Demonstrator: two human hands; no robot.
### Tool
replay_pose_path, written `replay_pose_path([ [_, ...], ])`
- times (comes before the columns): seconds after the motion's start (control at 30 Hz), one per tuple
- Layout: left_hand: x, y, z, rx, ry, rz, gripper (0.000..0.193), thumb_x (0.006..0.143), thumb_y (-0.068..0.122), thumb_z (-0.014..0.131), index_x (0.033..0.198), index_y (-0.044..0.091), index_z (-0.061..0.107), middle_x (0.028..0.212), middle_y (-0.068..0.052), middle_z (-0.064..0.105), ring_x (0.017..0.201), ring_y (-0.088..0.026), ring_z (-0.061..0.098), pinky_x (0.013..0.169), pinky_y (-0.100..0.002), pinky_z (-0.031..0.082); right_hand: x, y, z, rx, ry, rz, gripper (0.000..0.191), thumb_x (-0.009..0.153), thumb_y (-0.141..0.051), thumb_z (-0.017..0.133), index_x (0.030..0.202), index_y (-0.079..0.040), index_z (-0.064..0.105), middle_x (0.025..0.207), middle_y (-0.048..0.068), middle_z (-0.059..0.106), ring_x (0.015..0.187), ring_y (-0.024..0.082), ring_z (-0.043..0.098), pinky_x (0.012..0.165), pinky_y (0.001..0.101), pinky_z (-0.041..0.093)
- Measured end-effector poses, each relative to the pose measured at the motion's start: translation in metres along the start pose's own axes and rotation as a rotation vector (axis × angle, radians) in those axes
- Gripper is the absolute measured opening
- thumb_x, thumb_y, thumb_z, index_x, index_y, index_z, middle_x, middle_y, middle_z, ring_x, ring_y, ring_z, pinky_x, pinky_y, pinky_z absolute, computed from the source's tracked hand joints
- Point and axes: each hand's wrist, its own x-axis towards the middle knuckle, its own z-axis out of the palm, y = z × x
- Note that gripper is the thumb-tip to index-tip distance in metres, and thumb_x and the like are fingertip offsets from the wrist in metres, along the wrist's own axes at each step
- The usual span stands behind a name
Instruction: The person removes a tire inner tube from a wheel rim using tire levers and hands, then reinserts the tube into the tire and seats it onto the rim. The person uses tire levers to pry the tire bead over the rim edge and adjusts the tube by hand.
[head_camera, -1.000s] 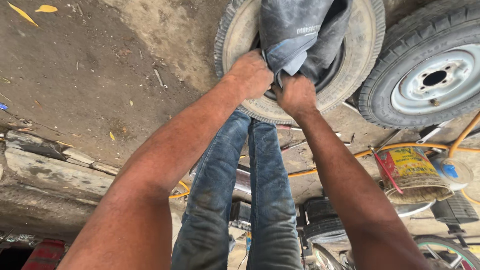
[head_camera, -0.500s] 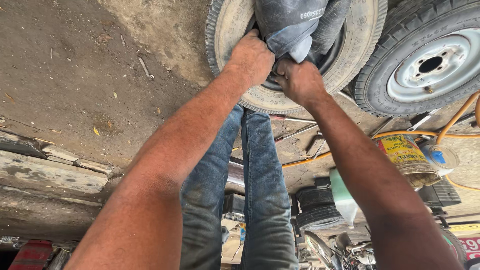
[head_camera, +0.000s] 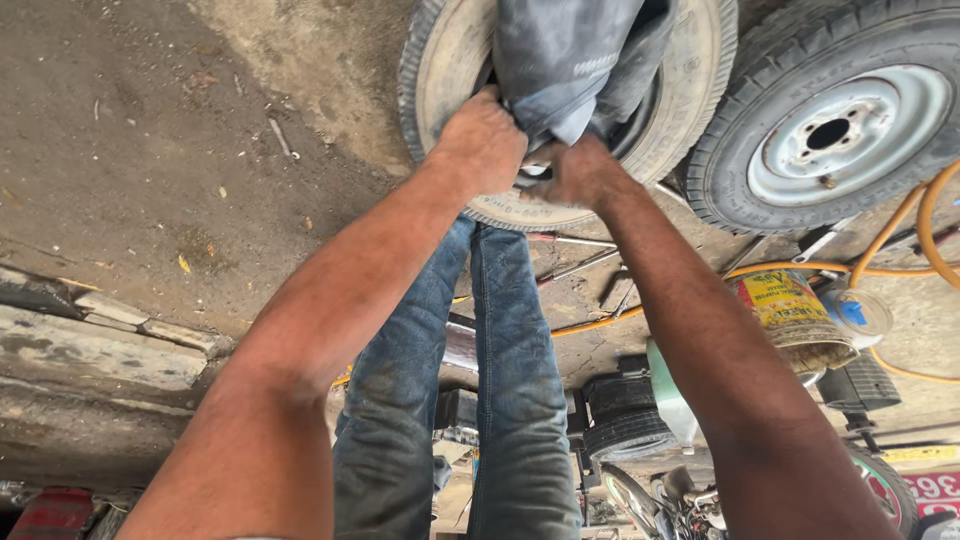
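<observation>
Two tyres fill the upper part of the view: the worn tyre being worked on, standing against the ground, and just beside it a second tyre with a steel rim. From the opening of the worn one bulges a grey inner tube, which both hands seize at the lower bead. The left hand is clenched on a fold of the tube, knuckles pressed to the sidewall; the right hand is closed on the tube's lower edge, touching the left. Judging from this, the work goes best with both grips close together, moving the rubber evenly without pinching it against the bead. Smaller things lie near: a yellow tin and an orange hose.
</observation>
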Motion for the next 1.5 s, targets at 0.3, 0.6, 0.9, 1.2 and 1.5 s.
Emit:
replay_pose_path([
  [0.3,0.002,0.0,0.011,0.045,-0.017,-0.002,0.012,0.076,0.016,0.068,0.076,0.01,0.078,0.07,-0.009,0.073,0.075,-0.02,0.068,0.106,-0.04,0.037,0.002,-0.012,0.023,-0.042,-0.144,0.103,0.059,0.077,-0.035,0.086,0.128,-0.009,0.071,0.119,0.018,0.073,0.109,0.029,0.071,0.106,0.0421,0.053],
  [0.6,0.002,-0.003,0.005,-0.056,0.085,-0.035,0.014,0.077,0.017,0.067,0.072,0.009,0.077,0.071,-0.012,0.071,0.074,-0.023,0.068,0.099,-0.04,0.042,-0.002,-0.011,0.025,-0.134,0.19,-0.157,0.079,0.066,-0.058,0.088,0.119,-0.002,0.067,0.109,0.02,0.072,0.103,0.037,0.068,0.098,0.0524,0.047],
  [0.9,0.022,0.073,0.065,-0.821,0.757,-0.169,0.013,0.089,0.019,0.066,0.089,0.007,0.073,0.078,-0.016,0.073,0.075,-0.03,0.07,0.08,-0.045,0.054,-0.053,0.037,-0.028,-0.436,0.374,-0.21,0.071,0.084,-0.054,0.076,0.121,0.005,0.061,0.096,0.022,0.069,0.1,0.037,0.068,0.106,0.0497,0.048],
  [1.2,-0.079,0.004,0.062,-1.61,0.869,-0.502,0.008,0.098,0.011,0.056,0.101,0.005,0.059,0.101,-0.012,0.072,0.092,-0.022,0.075,0.076,-0.035,0.063,-0.025,0.05,-0.026,0.573,0.29,-0.045,0.042,0.089,-0.003,0.055,0.127,-0.005,0.072,0.11,0.016,0.077,0.103,0.028,0.071,0.1,0.0441,0.058],
  [1.5,0.003,-0.077,0.001,-1.102,0.668,-0.456,0.021,0.075,0.006,0.058,0.09,-0.007,0.064,0.078,-0.016,0.07,0.073,-0.027,0.071,0.067,-0.039,0.058,-0.009,0.06,-0.046,0.638,-0.066,-0.021,0.066,0.075,-0.024,0.083,0.137,-0.015,0.064,0.134,0.009,0.07,0.121,0.021,0.068,0.114,0.0431,0.046],
])
